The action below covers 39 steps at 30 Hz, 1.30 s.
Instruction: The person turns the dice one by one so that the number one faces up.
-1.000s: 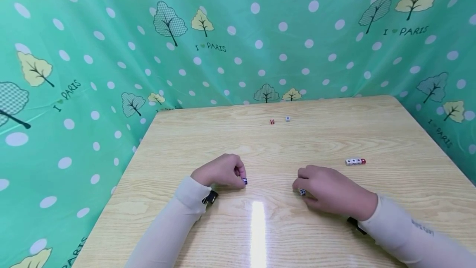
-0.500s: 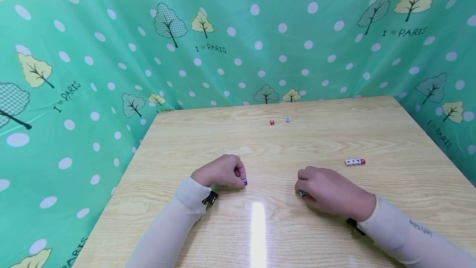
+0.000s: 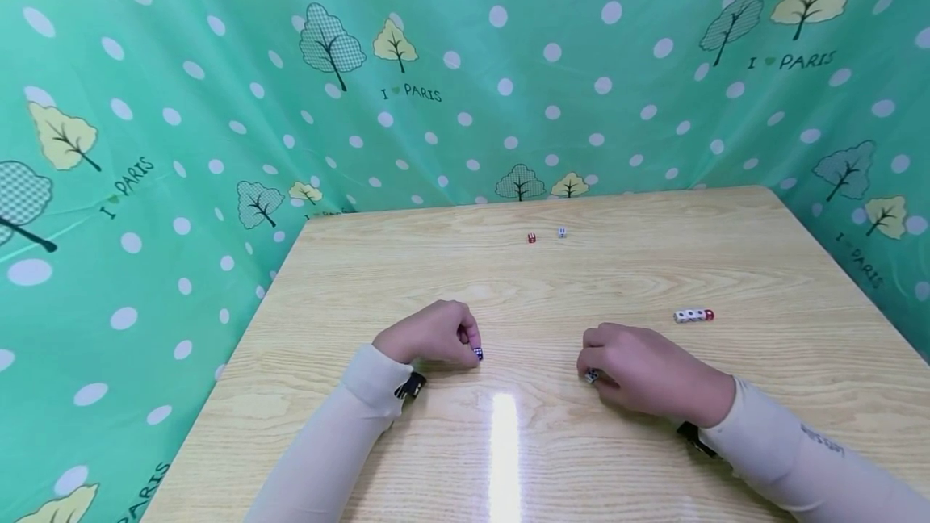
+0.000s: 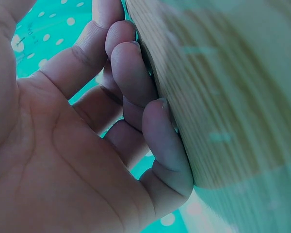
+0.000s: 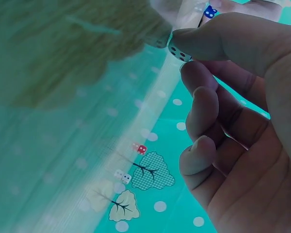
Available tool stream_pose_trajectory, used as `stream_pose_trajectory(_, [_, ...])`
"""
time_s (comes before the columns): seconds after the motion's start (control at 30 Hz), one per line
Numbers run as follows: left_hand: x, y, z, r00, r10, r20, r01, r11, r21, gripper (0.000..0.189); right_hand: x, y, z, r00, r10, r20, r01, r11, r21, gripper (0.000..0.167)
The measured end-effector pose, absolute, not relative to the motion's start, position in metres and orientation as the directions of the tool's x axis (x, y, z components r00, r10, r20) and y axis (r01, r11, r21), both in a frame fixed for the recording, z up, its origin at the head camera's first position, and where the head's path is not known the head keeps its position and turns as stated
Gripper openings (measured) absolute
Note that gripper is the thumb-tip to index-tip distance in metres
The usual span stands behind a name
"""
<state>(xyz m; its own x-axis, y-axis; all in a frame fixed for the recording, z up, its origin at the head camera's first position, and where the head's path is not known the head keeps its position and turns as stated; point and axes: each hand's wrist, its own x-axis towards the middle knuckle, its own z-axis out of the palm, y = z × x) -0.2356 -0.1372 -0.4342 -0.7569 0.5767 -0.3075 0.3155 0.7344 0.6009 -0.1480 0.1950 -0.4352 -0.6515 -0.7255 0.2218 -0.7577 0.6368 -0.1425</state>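
My left hand (image 3: 433, 333) pinches a small blue die (image 3: 478, 354) with white pips, low over the table left of centre. In the left wrist view its other fingers (image 4: 157, 131) are curled against the tabletop, and no die shows there. To the right, my right hand (image 3: 643, 366) holds a white die (image 3: 592, 375) with dark pips. The right wrist view shows this white die (image 5: 179, 52) pinched between thumb and index fingertip. Beyond it, the blue die (image 5: 210, 11) appears by the left hand. A gap of bare wood separates the two hands.
A row of several white dice (image 3: 689, 315) ends in a red die (image 3: 709, 315), right of the right hand. Further back lie another red die (image 3: 532, 238) and a white die (image 3: 562, 232). Green patterned cloth (image 3: 465, 79) encloses the wooden table (image 3: 407, 257) behind and at the sides.
The right hand's fingertips have shifted very slightly to the right, and the white die has turned a little between them. The left hand and the blue die stay put.
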Motion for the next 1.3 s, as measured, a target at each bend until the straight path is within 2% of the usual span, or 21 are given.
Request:
stream_pose_trajectory(0.2, [-0.235,-0.137,-0.434,-0.759,0.574,-0.307,0.316,0.737,0.598,0.012,-0.15,0.196,-0.433,-0.68,-0.706,0.197,-0.733,0.657,-0.174,0.017])
stream_pose_trajectory(0.3, [-0.235,-0.137,-0.434,-0.759,0.573,-0.308,0.315,0.738,0.597,0.012,-0.153,0.198,-0.433,-0.693,-0.7,0.175,-0.72,0.655,-0.229,0.017])
stream_pose_trajectory(0.53, [-0.235,-0.137,-0.434,-0.757,0.576,-0.307,0.315,0.734,0.601,0.012,-0.165,0.209,-0.437,-0.711,-0.701,0.051,-0.612,0.582,-0.535,0.019])
stream_pose_trajectory(0.67, [-0.235,-0.137,-0.435,-0.757,0.577,-0.306,0.315,0.733,0.603,0.012,-0.171,0.215,-0.439,-0.707,-0.706,-0.035,-0.529,0.562,-0.636,0.017])
stream_pose_trajectory(0.8, [-0.237,-0.137,-0.436,-0.754,0.588,-0.294,0.338,0.73,0.594,0.012,-0.173,0.217,-0.44,-0.711,-0.701,-0.056,-0.506,0.565,-0.652,0.017])
stream_pose_trajectory(1.13, [-0.237,-0.137,-0.435,-0.751,0.594,-0.287,0.345,0.724,0.597,0.012,-0.173,0.217,-0.44,-0.699,-0.715,-0.035,-0.538,0.557,-0.633,0.023])
stream_pose_trajectory(1.3, [-0.236,-0.137,-0.435,-0.752,0.592,-0.291,0.342,0.727,0.595,0.012,-0.165,0.214,-0.436,-0.723,-0.691,-0.018,-0.566,0.606,-0.558,0.024])
